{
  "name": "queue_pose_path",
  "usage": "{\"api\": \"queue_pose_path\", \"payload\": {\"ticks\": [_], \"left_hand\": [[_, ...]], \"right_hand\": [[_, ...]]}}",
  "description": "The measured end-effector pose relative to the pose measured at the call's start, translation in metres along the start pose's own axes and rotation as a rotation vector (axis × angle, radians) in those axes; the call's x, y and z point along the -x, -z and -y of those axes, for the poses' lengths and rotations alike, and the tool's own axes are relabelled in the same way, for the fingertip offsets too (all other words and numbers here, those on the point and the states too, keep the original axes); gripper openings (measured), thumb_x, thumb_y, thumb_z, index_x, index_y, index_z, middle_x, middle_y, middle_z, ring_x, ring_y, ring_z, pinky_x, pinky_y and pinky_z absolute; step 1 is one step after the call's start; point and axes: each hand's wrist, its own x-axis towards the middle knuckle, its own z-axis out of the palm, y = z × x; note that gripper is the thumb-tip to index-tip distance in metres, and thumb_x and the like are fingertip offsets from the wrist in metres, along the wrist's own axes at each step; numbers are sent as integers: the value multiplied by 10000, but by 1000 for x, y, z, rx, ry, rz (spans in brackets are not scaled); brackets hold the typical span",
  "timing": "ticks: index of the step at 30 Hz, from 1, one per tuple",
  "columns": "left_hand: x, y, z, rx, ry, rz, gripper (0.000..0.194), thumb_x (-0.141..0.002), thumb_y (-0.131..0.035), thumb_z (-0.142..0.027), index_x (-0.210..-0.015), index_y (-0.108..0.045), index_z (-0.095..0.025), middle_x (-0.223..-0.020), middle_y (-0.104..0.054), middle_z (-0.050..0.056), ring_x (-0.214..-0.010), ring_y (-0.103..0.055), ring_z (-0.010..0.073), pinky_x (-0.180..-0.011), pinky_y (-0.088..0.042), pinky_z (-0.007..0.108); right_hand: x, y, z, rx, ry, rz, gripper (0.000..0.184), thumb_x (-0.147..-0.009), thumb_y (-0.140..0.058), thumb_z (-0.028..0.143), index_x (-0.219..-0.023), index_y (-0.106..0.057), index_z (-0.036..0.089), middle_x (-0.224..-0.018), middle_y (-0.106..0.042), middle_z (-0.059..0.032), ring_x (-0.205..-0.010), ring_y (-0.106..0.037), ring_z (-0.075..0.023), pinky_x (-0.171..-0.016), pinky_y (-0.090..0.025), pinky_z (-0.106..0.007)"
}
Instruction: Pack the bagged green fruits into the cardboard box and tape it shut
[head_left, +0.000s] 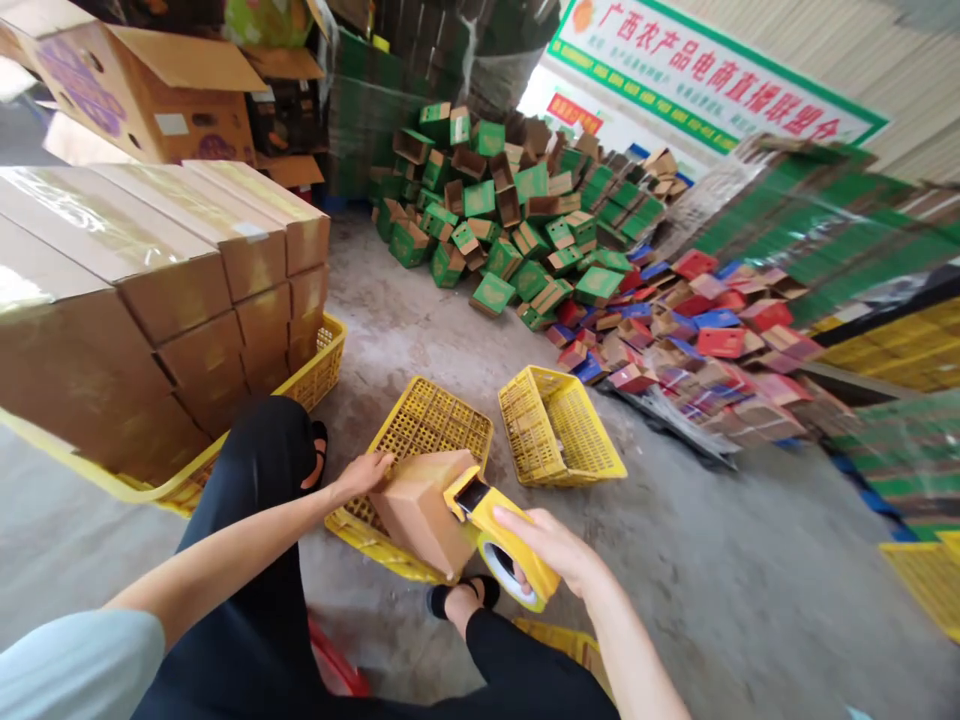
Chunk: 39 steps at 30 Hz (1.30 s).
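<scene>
A small brown cardboard box (pixel 424 515) stands tilted on an upturned yellow plastic crate (pixel 442 420) in front of my knees. My left hand (pixel 365 472) rests on the box's top left corner, fingers curled over the edge. My right hand (pixel 551 548) grips a yellow tape dispenser (pixel 499 535) whose head presses against the box's right top edge. A roll of clear tape sits in the dispenser below my palm.
A second yellow crate (pixel 559 428) lies to the right. Stacked taped brown boxes (pixel 150 290) fill a yellow tray at the left. Piles of green boxes (pixel 517 220) and red and blue boxes (pixel 697 330) cover the concrete floor behind. More yellow crates stand at the far right.
</scene>
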Motion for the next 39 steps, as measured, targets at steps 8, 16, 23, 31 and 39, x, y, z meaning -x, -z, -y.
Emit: {"api": "queue_pose_path", "payload": {"ticks": [8,16,23,31,39], "left_hand": [[10,18,-74,-182,-697,318,728,-1084,-207,-615,-1624,-358,-151,-1700,-299,99,-1586,-257,229,-1307,-228,386],[17,10,-63,-506,-938,301,938,-1005,-368,-743,-1688,1,-217,-1716,-220,157,-1604,-186,284,-1305,-146,509],[21,8,-70,-601,-1026,245,1026,-972,-454,-753,-1685,28,-194,-1672,-331,181,-1575,-281,307,-1307,-68,519],[24,5,-76,-623,-1033,267,953,-991,-385,-758,-1690,-21,-222,-1676,-333,160,-1573,-293,300,-1308,-37,513],[26,2,-77,-634,-1058,246,916,-1007,-421,-711,-1690,-52,-226,-1657,-373,161,-1560,-323,305,-1304,-51,531]], "right_hand": [[-30,-6,44,87,27,70,509,-975,-543,620,-708,-624,194,-470,-640,-38,-367,-566,-150,-424,-480,-240],[-16,-10,29,62,46,85,548,-928,-559,695,-742,-623,184,-500,-661,-49,-387,-586,-161,-419,-474,-243],[-7,-11,22,33,73,109,538,-912,-559,716,-796,-624,195,-517,-666,-35,-421,-609,-167,-448,-496,-245],[1,-13,10,-35,95,114,537,-857,-599,737,-788,-600,205,-511,-643,-10,-422,-600,-171,-436,-489,-260],[7,-17,2,-58,112,94,571,-838,-601,765,-782,-594,197,-502,-640,2,-409,-584,-155,-436,-474,-247]]}}
